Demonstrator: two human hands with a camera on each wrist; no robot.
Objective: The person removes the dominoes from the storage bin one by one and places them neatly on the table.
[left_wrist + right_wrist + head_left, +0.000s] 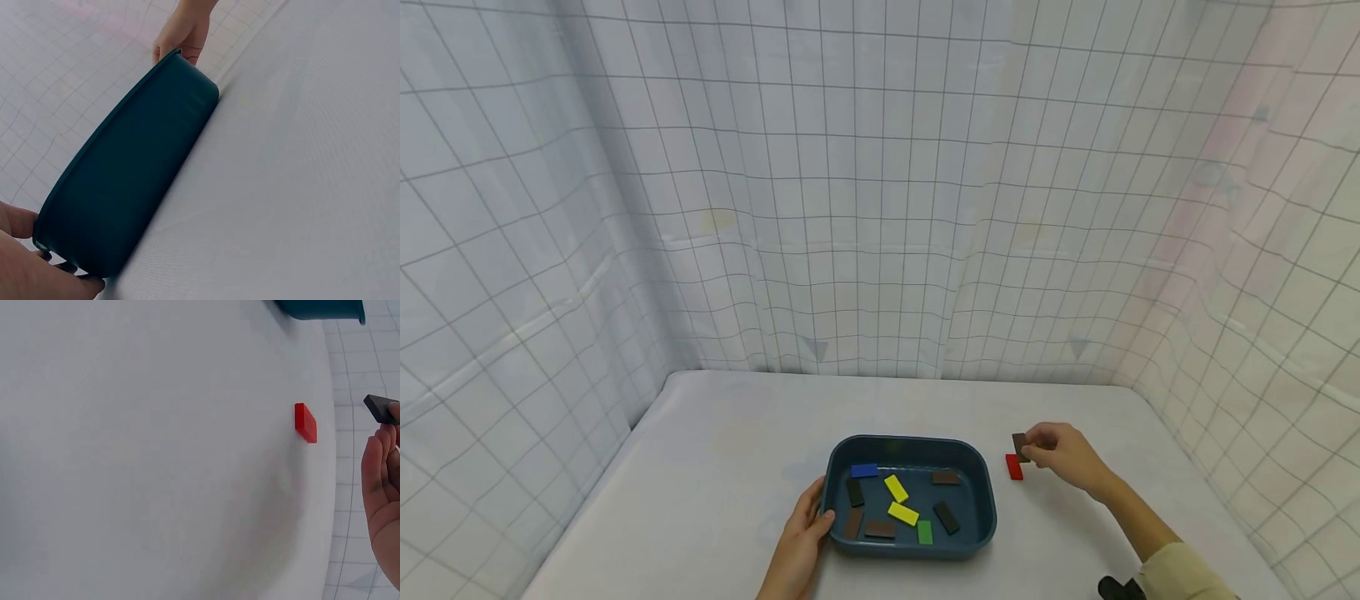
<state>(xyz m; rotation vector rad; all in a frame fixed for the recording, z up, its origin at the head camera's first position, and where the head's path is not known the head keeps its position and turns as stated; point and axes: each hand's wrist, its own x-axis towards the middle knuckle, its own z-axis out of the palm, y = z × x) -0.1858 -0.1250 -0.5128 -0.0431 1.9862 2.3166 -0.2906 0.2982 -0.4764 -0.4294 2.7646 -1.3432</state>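
Note:
My left hand (797, 537) grips the left end of a dark teal rectangular tray (910, 553), its thumb over the rim. The left wrist view shows the tray's outer wall (125, 162) on the white surface, with the fingers curled at its near end. To the right of the tray, my right hand (1067, 457) pinches a small dark rectangular block (1018, 442) between thumb and fingers. In the right wrist view this dark block (377, 408) is held up above the surface. Beneath it, a red block (1014, 468) lies on the white cloth.
Inside the tray lie a blue block (864, 471), two yellow blocks (903, 513), a green block (925, 532) and several brown and black blocks (880, 529). Gridded white curtains (880, 208) enclose the table (700, 467). A black object (1118, 588) sits by the right sleeve.

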